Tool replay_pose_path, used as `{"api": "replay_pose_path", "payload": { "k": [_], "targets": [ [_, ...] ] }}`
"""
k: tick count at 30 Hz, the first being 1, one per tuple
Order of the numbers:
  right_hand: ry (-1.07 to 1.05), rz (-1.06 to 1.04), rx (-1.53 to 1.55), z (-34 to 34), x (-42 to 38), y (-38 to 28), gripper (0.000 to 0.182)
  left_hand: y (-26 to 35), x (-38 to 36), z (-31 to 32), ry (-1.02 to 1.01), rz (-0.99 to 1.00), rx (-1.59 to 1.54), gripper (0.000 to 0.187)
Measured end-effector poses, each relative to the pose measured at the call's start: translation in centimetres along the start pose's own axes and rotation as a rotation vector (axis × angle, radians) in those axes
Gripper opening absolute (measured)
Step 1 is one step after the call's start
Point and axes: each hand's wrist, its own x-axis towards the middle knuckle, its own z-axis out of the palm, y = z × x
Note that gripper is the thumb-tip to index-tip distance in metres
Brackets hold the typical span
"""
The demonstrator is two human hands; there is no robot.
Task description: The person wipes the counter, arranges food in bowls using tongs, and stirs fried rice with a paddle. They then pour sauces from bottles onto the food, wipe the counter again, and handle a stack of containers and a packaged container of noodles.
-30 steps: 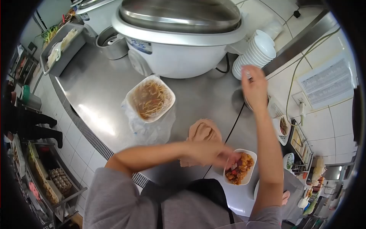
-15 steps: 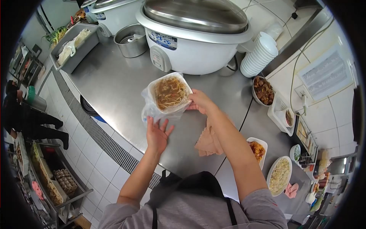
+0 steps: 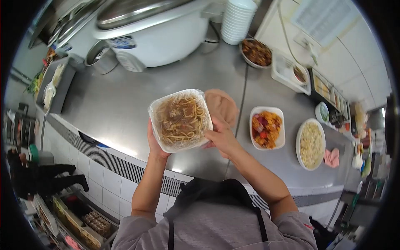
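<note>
Above the steel counter I hold a square white bowl of noodles (image 3: 179,121) in brown sauce, with clear plastic over its top. My left hand (image 3: 156,143) supports its left side, the fingers mostly hidden behind and under it. At the lower right corner my right hand (image 3: 223,137) grips the rim, thumb on the near side. Just beyond the bowl's right edge lies a crumpled pinkish-brown cloth (image 3: 224,107) on the counter. A white dish of food in red-orange sauce (image 3: 267,128) sits to the right of my right hand.
A big rice cooker (image 3: 162,37) stands at the back beside a metal pot (image 3: 101,58). Stacked white bowls (image 3: 238,21), a bowl of brown meat (image 3: 256,53) and an oval dish of pale food (image 3: 311,143) are rightward. A person in dark clothes (image 3: 46,175) is at left.
The noodle bowl has come nearer to my body, its plastic now stretched over the top. My left hand, spread beside it before, now holds its left side. My view has turned rightward.
</note>
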Motion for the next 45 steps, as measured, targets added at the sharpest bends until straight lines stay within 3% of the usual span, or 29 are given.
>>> {"api": "replay_pose_path", "payload": {
  "k": [5, 7, 9, 11, 15, 19, 22, 25, 27, 29, 33, 37, 39, 41, 43, 45],
  "targets": [
    [0.135, -0.101, 0.151, -4.5, -9.9, 2.0, 0.059, -6.2, -3.6, 5.1, -0.078, -0.205, -0.057, 0.057],
    [0.204, -0.253, 0.146, -6.8, -13.6, 3.6, 0.065, -9.4, -5.2, 7.2, -0.127, -0.291, -0.111, 0.057],
    [0.297, -0.271, 0.229, -8.4, -18.1, 5.1, 0.062, -13.3, -6.9, 9.0, -0.193, -0.408, -0.185, 0.057],
    [0.390, -0.231, 0.600, -9.7, -23.0, 6.7, 0.059, -17.9, -8.9, 9.8, -0.185, -0.486, -0.123, 0.055],
    [0.346, -0.322, 0.881, -15.0, -32.7, 11.3, 0.061, -28.4, -13.8, 11.7, -0.155, -0.684, -0.087, 0.049],
    [0.541, -0.465, 0.818, -18.2, -42.7, 12.7, 0.064, -38.5, -17.8, 13.3, -0.090, -0.762, 0.120, 0.048],
    [0.724, -0.550, 0.880, -20.4, -49.0, 15.7, 0.067, -45.5, -21.2, 16.9, -0.102, -0.699, 0.446, 0.049],
    [0.860, -0.661, 0.871, -22.8, -53.4, 21.1, 0.068, -53.0, -21.8, 13.1, -0.361, -1.067, 0.450, 0.049],
    [0.928, -0.700, 0.932, -24.0, -55.9, 25.6, 0.068, -59.0, -22.8, 8.3, -0.516, -1.426, 0.160, 0.049],
    [0.956, -0.756, 0.953, -24.2, -57.5, 28.6, 0.068, -62.4, -25.8, 7.0, -0.490, -1.603, 0.093, 0.051],
    [1.066, -0.792, 1.252, -24.4, -58.6, 35.3, 0.069, -65.9, -29.4, 3.6, -0.318, -1.707, 0.151, 0.044],
    [1.097, -0.788, 1.414, -25.7, -56.6, 44.7, 0.070, -69.0, -28.7, -4.0, -0.366, -1.694, 0.554, 0.050],
    [1.095, -0.768, 1.484, -27.2, -54.4, 48.8, 0.070, -70.8, -26.7, -7.7, -0.117, -1.787, 0.716, 0.048],
    [1.160, -0.756, 1.381, -30.5, -51.5, 50.1, 0.071, -71.5, -24.3, -9.4, -0.119, -1.693, 0.766, 0.052],
    [1.102, -0.734, 1.306, -34.5, -47.8, 51.2, 0.069, -71.6, -20.6, -10.9, -0.152, -1.434, 0.717, 0.059],
    [0.982, -0.705, 1.259, -39.0, -43.3, 50.6, 0.067, -71.7, -16.6, -9.5, -0.292, -1.314, 0.653, 0.062]
  ]
}}
